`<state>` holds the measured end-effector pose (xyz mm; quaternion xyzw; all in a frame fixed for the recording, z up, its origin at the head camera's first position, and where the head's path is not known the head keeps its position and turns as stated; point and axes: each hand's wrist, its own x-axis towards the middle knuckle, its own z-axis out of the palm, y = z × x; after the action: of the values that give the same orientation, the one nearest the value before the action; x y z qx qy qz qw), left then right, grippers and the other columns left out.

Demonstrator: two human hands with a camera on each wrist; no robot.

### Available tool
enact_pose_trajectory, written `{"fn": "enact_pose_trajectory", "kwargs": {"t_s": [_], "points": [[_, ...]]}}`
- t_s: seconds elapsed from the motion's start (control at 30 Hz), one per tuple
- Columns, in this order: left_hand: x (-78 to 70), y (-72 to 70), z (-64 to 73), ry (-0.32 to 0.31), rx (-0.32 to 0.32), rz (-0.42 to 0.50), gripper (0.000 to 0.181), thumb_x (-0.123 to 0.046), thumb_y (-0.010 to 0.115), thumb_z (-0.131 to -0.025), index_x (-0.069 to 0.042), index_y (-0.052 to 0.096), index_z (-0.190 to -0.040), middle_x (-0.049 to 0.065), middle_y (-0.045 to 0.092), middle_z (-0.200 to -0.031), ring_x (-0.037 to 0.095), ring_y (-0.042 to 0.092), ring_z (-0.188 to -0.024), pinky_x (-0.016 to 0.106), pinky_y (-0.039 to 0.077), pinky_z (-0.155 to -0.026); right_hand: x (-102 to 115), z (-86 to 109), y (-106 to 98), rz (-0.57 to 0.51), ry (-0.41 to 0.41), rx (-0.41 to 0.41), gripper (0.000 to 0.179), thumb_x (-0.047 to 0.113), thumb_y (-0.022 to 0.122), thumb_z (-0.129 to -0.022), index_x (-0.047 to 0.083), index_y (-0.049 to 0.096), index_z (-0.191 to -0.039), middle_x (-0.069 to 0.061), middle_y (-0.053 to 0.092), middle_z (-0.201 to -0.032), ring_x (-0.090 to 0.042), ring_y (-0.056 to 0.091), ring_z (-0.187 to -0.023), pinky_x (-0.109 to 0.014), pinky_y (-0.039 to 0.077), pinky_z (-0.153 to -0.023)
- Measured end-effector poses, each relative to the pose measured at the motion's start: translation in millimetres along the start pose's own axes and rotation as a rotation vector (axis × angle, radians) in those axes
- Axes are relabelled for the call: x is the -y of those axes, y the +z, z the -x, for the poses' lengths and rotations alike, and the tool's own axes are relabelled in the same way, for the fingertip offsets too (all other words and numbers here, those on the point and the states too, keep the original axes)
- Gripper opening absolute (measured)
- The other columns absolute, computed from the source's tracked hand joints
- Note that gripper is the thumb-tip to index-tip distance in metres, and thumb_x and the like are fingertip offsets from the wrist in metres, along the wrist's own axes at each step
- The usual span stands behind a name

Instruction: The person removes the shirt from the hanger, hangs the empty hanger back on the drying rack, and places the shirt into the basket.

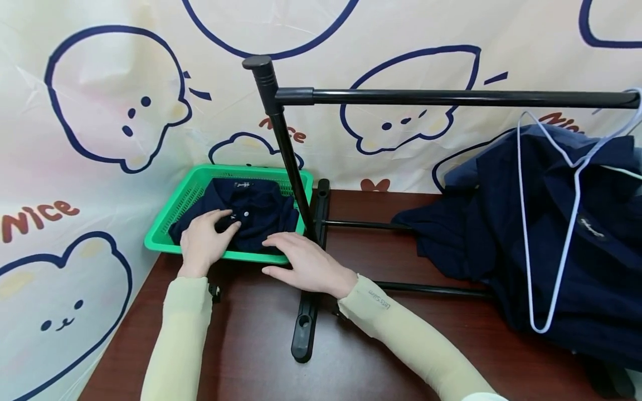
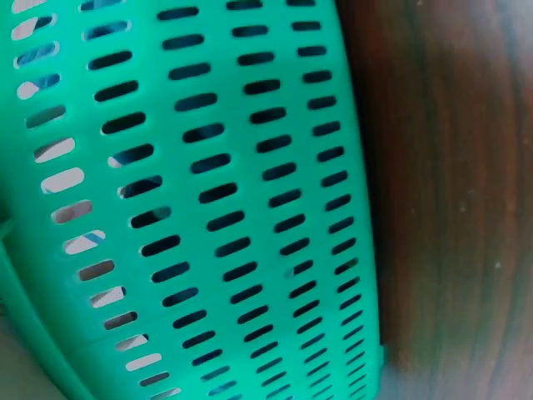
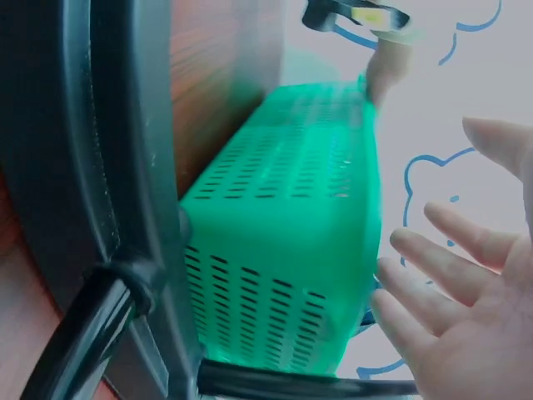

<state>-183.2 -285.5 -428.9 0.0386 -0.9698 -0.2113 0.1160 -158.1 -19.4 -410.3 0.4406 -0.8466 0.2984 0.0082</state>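
A folded navy polo shirt [image 1: 263,209], with a white button and a collar label showing, lies in a green plastic basket [image 1: 165,231]. My left hand [image 1: 203,239] reaches over the basket's front rim and rests on the shirt's near left part, thumb and fingers apart. My right hand [image 1: 306,262] is by the basket's front right corner, its fingers spread and nothing held. In the right wrist view, the fingers of the right hand [image 3: 466,283] extend beside the basket rim. Only the slotted basket wall [image 2: 208,208] shows in the left wrist view; the left hand is hidden there.
A black metal garment rack [image 1: 288,150] stands right beside the basket, its foot [image 1: 303,334] on the brown wooden table [image 1: 251,334]. On the right, more navy clothing [image 1: 461,239] lies behind a pale hanger [image 1: 572,195] on the rack's bar. A patterned curtain [image 1: 120,111] backs the table.
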Motion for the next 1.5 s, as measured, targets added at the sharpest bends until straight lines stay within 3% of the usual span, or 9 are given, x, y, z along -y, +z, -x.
{"fn": "enact_pose_trajectory", "kwargs": {"t_s": [0.17,0.37,0.5,0.8,0.97,1.2,1.5], "points": [[-14.0,-9.8,3.0,0.114,-0.24,0.207,0.047,-0.045,0.061,-0.088,-0.026,0.057,-0.13,-0.001,0.052,-0.133,0.026,0.044,-0.123,0.052,0.031,-0.098,-4,15.1,-6,-0.071,0.019,-0.015,0.058,0.054,0.05,-0.091,0.019,0.046,-0.137,0.009,0.044,-0.137,-0.005,0.036,-0.126,-0.029,0.03,-0.102],[-62.4,-41.8,5.1,0.324,-0.495,0.352,0.045,-0.033,0.071,-0.083,-0.029,0.061,-0.126,-0.01,0.055,-0.128,0.018,0.048,-0.119,0.04,0.034,-0.099,-12,25.5,-8,-0.124,0.047,-0.031,0.056,0.051,0.052,-0.091,0.02,0.046,-0.137,0.008,0.043,-0.138,-0.004,0.036,-0.126,-0.029,0.032,-0.101],[-93.4,-62.7,9.9,0.447,-0.596,0.418,0.042,-0.028,0.073,-0.081,-0.02,0.065,-0.122,-0.007,0.059,-0.124,0.018,0.051,-0.116,0.039,0.035,-0.097,-16,31.8,-9,-0.153,0.037,-0.052,0.054,0.048,0.053,-0.092,0.02,0.046,-0.137,0.007,0.044,-0.138,-0.003,0.036,-0.125,-0.029,0.033,-0.1],[-164.3,-106.7,33.5,0.647,-0.704,0.541,0.041,-0.033,0.067,-0.084,-0.008,0.067,-0.116,0.005,0.062,-0.119,0.025,0.054,-0.111,0.042,0.038,-0.094,-27,44.3,-11,-0.193,0.046,-0.093,0.052,0.044,0.055,-0.092,0.015,0.049,-0.135,0.008,0.047,-0.135,-0.001,0.04,-0.122,-0.027,0.035,-0.098],[-195.7,-123.7,37.2,0.746,-0.732,0.57,0.044,-0.036,0.065,-0.086,-0.002,0.066,-0.114,0.008,0.063,-0.118,0.027,0.055,-0.108,0.043,0.039,-0.092,-30,49.0,-14,-0.218,0.06,-0.095,0.051,0.042,0.056,-0.093,0.014,0.05,-0.134,0.007,0.047,-0.134,-0.004,0.045,-0.117,-0.028,0.038,-0.096],[-224.1,-132.8,38.9,0.917,-0.72,0.479,0.044,-0.032,0.067,-0.084,0.0,0.065,-0.114,0.011,0.061,-0.121,0.028,0.054,-0.11,0.044,0.038,-0.091,-36,60.2,-20,-0.244,0.135,-0.092,0.049,0.044,0.056,-0.092,0.02,0.05,-0.134,0.011,0.048,-0.133,-0.002,0.042,-0.121,-0.031,0.038,-0.097],[-252.6,-141.2,34.5,1.061,-0.726,0.436,0.048,-0.027,0.072,-0.079,0.003,0.063,-0.114,0.019,0.058,-0.122,0.031,0.05,-0.115,0.045,0.035,-0.096,-50,75.6,-31,-0.239,0.198,-0.129,0.048,0.046,0.055,-0.091,0.024,0.051,-0.133,0.015,0.048,-0.131,-0.002,0.043,-0.12,-0.035,0.038,-0.097]]}}
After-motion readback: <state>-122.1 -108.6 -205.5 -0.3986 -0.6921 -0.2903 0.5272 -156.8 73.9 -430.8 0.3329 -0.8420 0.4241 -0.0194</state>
